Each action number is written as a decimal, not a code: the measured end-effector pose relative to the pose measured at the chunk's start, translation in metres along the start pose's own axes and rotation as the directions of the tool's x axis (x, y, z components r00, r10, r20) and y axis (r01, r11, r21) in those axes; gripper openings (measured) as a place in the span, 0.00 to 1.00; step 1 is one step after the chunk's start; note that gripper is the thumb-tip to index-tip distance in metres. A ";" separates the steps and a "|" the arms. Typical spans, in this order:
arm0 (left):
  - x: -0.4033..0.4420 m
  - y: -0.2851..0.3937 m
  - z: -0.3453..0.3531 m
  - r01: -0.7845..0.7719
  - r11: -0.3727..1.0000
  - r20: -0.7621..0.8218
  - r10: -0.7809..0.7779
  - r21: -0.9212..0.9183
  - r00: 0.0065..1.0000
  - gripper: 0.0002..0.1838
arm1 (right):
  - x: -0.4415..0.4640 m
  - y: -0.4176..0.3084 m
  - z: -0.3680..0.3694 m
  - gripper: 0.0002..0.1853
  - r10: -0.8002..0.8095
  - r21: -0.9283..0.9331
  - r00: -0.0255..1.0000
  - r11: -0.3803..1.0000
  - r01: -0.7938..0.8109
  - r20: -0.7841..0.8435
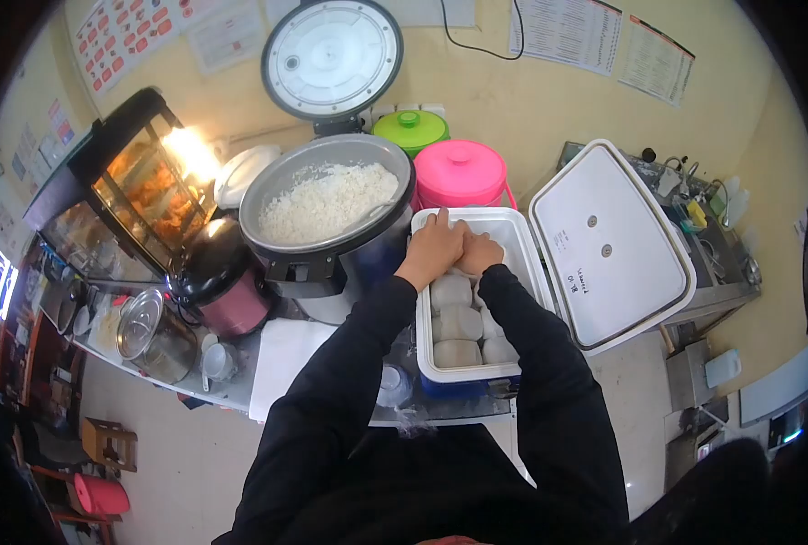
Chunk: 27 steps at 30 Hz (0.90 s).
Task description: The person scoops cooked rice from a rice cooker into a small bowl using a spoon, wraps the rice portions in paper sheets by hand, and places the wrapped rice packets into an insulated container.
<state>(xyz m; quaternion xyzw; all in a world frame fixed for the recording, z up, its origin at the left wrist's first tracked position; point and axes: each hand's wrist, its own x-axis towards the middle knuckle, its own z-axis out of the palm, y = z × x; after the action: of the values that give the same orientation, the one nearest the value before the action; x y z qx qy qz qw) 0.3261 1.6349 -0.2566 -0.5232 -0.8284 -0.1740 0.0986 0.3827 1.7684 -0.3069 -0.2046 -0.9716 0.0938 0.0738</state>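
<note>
A white-lined cooler box [426, 350] stands open on the counter, with several greyish wrapped bundles [458, 323] lying in rows inside. My left hand [435, 249] is over the far end of the box, its fingers curled. Right beside it, touching it, my right hand [478, 253] is closed too. Whatever the two hands hold, if anything, is hidden by the fingers. The box's white lid [604, 245] leans open at the right. Left of the box, a large cooker [354, 263] full of white rice [331, 202] has its lid [332, 56] raised.
Behind the box are a pink container [460, 173] and a green-lidded one [410, 130]. To the left stand a smaller pink-black cooker [227, 282], a steel pot [159, 336], a lit food display [145, 186] and a white sheet [288, 359]. A sink area [708, 227] is at the right.
</note>
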 end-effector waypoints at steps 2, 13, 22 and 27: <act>0.002 0.001 0.007 -0.019 1.000 -0.015 0.019 0.021 1.000 0.17 | 0.005 0.000 0.003 0.32 0.008 0.042 0.999 0.999 -0.006 -0.051; 0.008 -0.012 0.021 -0.196 0.939 0.360 0.086 0.281 0.929 0.25 | 0.007 0.008 0.000 0.26 -0.015 0.176 0.996 0.984 0.029 -0.083; -0.005 -0.006 0.009 -0.120 0.973 0.063 0.110 0.198 0.992 0.13 | -0.004 0.010 -0.047 0.30 -0.310 0.226 0.948 0.931 0.288 0.072; -0.009 0.012 0.002 -0.100 0.972 0.141 0.071 0.214 0.987 0.03 | 0.005 0.006 -0.028 0.16 -0.319 0.219 0.944 0.930 0.294 0.087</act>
<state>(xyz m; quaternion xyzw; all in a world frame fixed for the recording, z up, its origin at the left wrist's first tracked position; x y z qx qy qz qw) 0.3411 1.6331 -0.2590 -0.5548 -0.8239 -0.0417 0.1080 0.3853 1.7806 -0.2802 -0.0354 -0.9795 0.1919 0.0489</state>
